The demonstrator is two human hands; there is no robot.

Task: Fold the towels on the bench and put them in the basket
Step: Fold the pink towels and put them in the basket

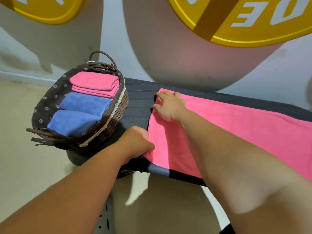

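pink towel (219, 119) lies spread flat along the tabletop (135, 98), its short end pointing at the basket (108, 119), which sits at the tabletop's left end. both hands are on that short end. the left hand (136, 142) is curled round the corner at the near edge, cloth gripped betw. thumb and fingers. the right hand (168, 107) lies on the corner by the far edge, fingers spread and fairly straight, pressing the cloth down. can't tell if its thumb has hooked under the hem. looks to me like the start of the first fold on this towel, w/ nothing doubled over yet. next move prob. needs the right hand to get a proper pinch on its corner, then both corners lifted together and carried along the tabletop to the other short end, edges kept square. the basket already holds folded pink towels (94, 81) at its far end and folded blue towels (84, 102) nearer, so the job seems well along. hard to see: the towel's right end runs out of shot, so its full length is unknown, as is whether more towels wait there. the right forearm covers part of the cloth, and the left hand's fingertips are hidden under the hem.
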